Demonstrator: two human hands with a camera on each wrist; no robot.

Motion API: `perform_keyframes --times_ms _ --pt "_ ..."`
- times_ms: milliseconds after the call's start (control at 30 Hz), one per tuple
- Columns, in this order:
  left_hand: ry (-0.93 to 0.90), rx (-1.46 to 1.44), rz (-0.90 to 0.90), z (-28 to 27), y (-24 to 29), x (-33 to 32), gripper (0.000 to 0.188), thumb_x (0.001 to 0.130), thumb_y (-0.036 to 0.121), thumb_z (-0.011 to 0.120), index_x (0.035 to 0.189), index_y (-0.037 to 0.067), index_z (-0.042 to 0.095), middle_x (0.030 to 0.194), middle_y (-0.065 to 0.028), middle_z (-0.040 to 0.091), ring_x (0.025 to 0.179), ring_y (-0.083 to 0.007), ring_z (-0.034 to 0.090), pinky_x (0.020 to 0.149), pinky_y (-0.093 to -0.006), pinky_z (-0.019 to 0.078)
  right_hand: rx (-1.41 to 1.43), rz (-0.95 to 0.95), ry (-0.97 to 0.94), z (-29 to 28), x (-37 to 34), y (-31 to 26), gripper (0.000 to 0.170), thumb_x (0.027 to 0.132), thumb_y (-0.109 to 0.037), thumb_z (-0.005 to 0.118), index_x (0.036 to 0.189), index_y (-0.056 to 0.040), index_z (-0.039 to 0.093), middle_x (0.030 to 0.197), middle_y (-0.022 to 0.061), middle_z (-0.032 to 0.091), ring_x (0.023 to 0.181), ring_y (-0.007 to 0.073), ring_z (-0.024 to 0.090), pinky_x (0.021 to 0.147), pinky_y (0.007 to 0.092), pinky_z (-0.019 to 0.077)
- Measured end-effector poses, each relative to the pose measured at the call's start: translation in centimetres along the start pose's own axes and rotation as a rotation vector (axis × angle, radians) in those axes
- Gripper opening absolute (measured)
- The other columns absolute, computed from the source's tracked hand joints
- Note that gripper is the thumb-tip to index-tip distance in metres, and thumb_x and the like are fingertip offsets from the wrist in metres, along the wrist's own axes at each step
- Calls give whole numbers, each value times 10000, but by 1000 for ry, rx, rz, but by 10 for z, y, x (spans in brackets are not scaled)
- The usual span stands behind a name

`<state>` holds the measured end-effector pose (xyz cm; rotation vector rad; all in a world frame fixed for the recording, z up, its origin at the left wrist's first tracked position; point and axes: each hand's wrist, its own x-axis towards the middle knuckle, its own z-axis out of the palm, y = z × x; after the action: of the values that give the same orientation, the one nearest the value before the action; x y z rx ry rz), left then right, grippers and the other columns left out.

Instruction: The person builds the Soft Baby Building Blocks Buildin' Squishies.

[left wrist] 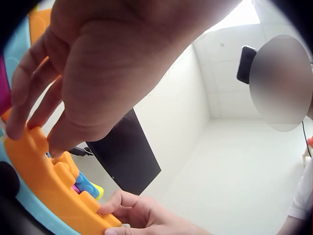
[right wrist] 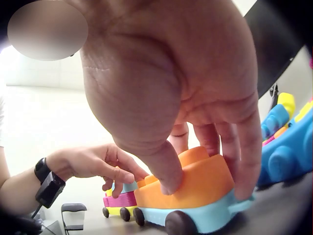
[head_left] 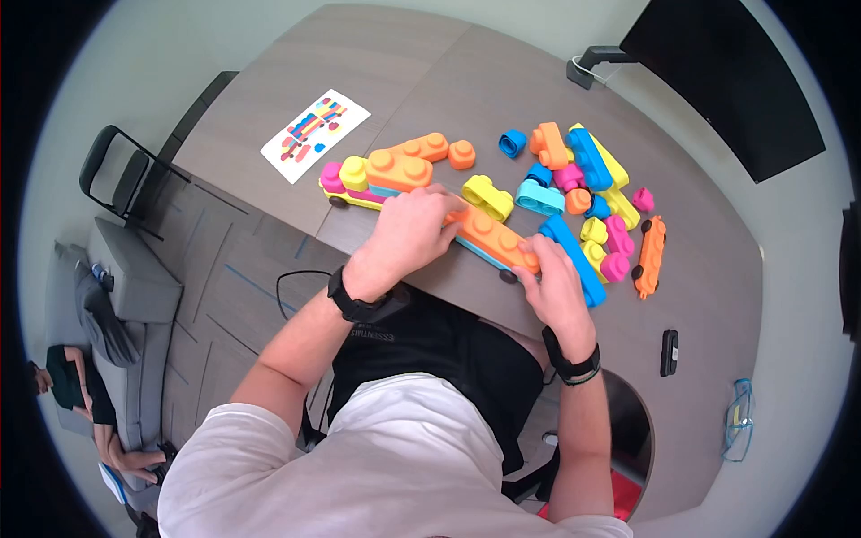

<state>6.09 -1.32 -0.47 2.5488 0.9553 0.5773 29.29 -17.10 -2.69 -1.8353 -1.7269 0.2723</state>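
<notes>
A long orange toy block (head_left: 487, 233) with round studs sits on a light blue wheeled base (head_left: 484, 255). My right hand (head_left: 558, 280) grips its right end, thumb on the near side and fingers on the far side. Over the left end is my left hand (head_left: 408, 231), its thumb and fingertips holding the block around a stud. Left of that hand stands another toy car with a yellow and magenta base (head_left: 359, 196), topped by a magenta block (head_left: 331, 176), a yellow block (head_left: 354, 170) and an orange block (head_left: 398, 169).
Several loose blocks lie right of and beyond the cars, among them a long blue block (head_left: 574, 260) and a yellow block (head_left: 489, 197). An orange wheeled base (head_left: 651, 257) lies farther right. A picture sheet (head_left: 314, 134) rests at the back left; a monitor (head_left: 726, 81) stands back right.
</notes>
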Motion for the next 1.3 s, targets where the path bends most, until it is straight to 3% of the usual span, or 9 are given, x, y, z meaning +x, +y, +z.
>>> perform_keyframes --times_ms 467,567,667,733,767,900,967,1100,1300 --pt "-8 6 -1 0 0 1 299 937 189 851 1224 106 847 1228 -83 800 820 -282 777 783 -422 620 -14 19 11 0 -1 -3 343 918 -82 849 1202 -80 655 1187 118 722 1119 399 693 865 516 597" --pt "-15 11 -18 0 1 2 297 939 188 851 1225 105 846 1215 -87 800 844 -294 778 789 -425 622 -24 -6 18 0 -1 -2 363 916 -97 860 1211 -81 647 1149 126 722 1113 401 690 882 517 595" --pt "13 5 1 -2 0 2 310 943 197 852 1239 107 841 1229 -87 797 887 -307 784 803 -437 625 15 8 -8 -12 12 -4 326 938 -207 874 1175 -74 695 1125 139 736 1104 410 694 898 521 589" --pt "-39 11 5 -4 4 0 334 940 213 859 1254 101 834 1252 -84 793 969 -326 791 836 -454 634 -101 62 13 -31 34 -10 339 959 -333 868 1112 -55 748 1131 154 759 1095 413 708 895 529 589" --pt "-37 10 3 -4 2 0 334 940 213 859 1254 101 834 1252 -84 793 969 -326 791 836 -454 634 -158 187 36 -42 51 -24 370 973 -398 849 1075 -48 789 1208 178 782 1146 418 725 888 528 595" --pt "-55 46 16 -4 4 2 356 938 235 867 1264 96 829 1271 -86 788 1068 -337 788 875 -472 641 -257 314 21 -37 120 -7 350 994 -381 828 1112 -52 801 1239 202 793 1201 420 732 917 533 609" --pt "-66 56 2 -8 4 1 358 939 242 868 1264 96 828 1276 -87 786 1092 -339 786 884 -475 643 -434 352 -186 -20 141 13 375 1025 -381 795 1242 -75 787 1251 202 803 1211 426 745 963 539 617" --pt "-93 41 -1 -10 3 2 363 941 263 868 1268 110 826 1269 -100 772 1080 -336 786 867 -480 639 -583 259 -204 0 155 36 477 1055 -385 760 1436 -109 685 1249 187 813 1200 427 761 1008 553 614" --pt "-147 52 -8 -10 5 1 416 940 276 871 1318 116 808 1312 -94 762 1077 -339 792 852 -482 636 -686 245 -178 -1 169 30 384 1016 -339 794 1304 -95 725 1182 198 817 1133 397 793 956 544 625"
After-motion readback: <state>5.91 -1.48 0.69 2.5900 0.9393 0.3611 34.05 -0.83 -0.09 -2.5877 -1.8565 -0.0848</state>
